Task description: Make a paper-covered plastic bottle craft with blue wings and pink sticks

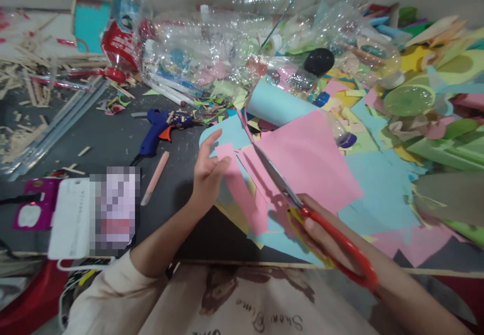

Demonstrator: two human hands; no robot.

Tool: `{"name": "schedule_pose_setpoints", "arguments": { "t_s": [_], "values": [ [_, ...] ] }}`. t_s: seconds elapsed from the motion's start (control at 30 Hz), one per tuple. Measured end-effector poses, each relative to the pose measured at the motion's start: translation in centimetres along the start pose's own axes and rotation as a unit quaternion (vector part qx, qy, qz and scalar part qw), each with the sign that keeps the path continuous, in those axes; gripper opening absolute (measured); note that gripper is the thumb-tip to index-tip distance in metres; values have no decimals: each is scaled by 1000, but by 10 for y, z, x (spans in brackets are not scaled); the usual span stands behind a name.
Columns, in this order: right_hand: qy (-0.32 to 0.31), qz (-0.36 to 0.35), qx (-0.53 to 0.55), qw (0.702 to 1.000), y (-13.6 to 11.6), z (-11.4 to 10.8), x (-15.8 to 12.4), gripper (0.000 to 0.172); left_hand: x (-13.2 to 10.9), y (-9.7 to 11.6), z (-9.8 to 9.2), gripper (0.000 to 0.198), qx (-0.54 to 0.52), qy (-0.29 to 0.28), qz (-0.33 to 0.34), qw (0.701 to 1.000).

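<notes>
My left hand (206, 176) pinches the top end of a narrow pink paper strip (242, 191) between thumb and fingers. My right hand (321, 231) grips scissors (278, 176) with one red and one yellow handle. Their blades point up and left, across the left part of a large pink paper sheet (313, 158) and towards the strip. Whether the blades touch the paper, I cannot tell. Light blue paper (385, 186) lies beneath the pink sheet. Behind it rests a light blue paper-wrapped cylinder (282, 104).
A blue glue gun (153, 133) and a pale pink stick (156, 178) lie left of my hands. Further left are clear glue sticks (62, 128), wood sticks (18, 88) and a white power strip (70, 219). Plastic bottles (185, 42) and paper scraps crowd the back and right.
</notes>
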State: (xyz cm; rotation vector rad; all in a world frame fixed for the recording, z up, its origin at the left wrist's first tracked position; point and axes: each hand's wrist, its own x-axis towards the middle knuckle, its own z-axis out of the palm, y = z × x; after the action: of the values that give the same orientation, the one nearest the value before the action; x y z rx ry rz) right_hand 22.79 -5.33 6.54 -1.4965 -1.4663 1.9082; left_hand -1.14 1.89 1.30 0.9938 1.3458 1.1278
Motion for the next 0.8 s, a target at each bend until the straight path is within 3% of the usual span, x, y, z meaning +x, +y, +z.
{"name": "schedule_pose_setpoints", "arguments": {
  "t_s": [0.13, 0.3, 0.47, 0.57, 0.7, 0.8],
  "values": [
    [70, 3, -181, 981, 3, -32, -9, 33, 6, 6, -2, 51, -72, 52, -3, 996],
    [135, 0, -440, 888, 31, -52, -13, 40, 10, 9, 0, 46, -132, 63, 5, 989],
    [98, 55, -433, 894, 41, -58, -35, 41, 10, 5, 0, 45, -156, 29, -16, 987],
    [130, 62, -436, 888, 37, -62, -42, 37, 11, 1, 0, 45, -126, 5, -13, 992],
    [223, 18, -508, 832, 39, -70, -29, 36, 13, -6, 1, 57, -73, -20, 18, 997],
    [259, -19, -557, 789, 48, -79, -13, 36, 14, -9, 1, 73, -54, -33, 36, 997]
  ]
}}
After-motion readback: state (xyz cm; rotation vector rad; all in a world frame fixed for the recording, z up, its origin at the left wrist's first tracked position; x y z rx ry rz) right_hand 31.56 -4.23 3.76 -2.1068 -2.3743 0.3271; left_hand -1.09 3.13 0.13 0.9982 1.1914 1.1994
